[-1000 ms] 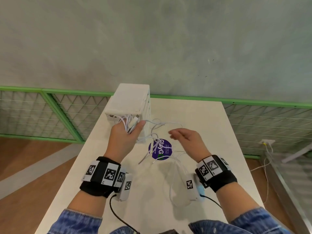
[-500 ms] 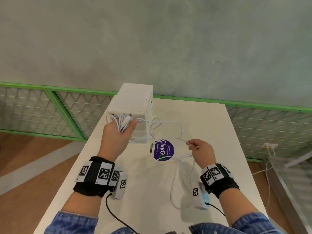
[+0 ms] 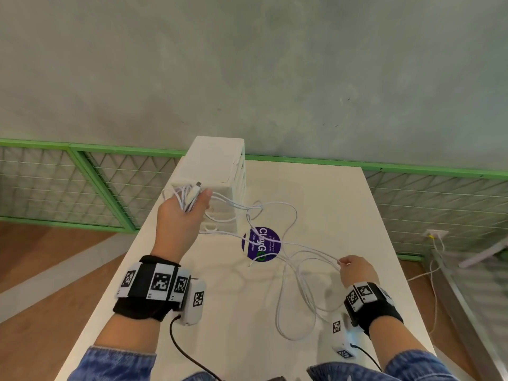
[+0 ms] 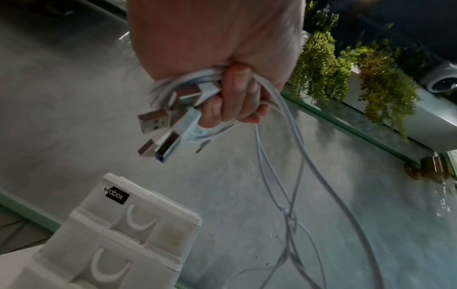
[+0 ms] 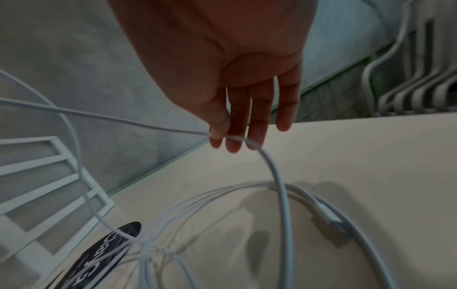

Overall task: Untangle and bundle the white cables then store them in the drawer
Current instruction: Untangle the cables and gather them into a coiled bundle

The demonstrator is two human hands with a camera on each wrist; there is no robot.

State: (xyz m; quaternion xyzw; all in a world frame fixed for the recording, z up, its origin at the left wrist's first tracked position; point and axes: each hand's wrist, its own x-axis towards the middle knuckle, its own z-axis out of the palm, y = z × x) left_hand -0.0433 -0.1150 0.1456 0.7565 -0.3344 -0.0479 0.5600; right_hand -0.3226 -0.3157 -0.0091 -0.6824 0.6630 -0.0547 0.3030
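Head view: left hand [image 3: 183, 215] fisted on white cables [image 3: 275, 215] beside drawer unit [image 3: 217, 166]. Right hand [image 3: 354, 270] pinching one strand, stretched rightward from drawer unit.

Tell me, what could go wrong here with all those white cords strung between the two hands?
1. The white cables cross in a snarl above the purple sticker; pulling with the right hand may tighten it into a knot.
2. The left hand grips the plug ends beside the drawer unit; a tug could drag strands against it and shift it.
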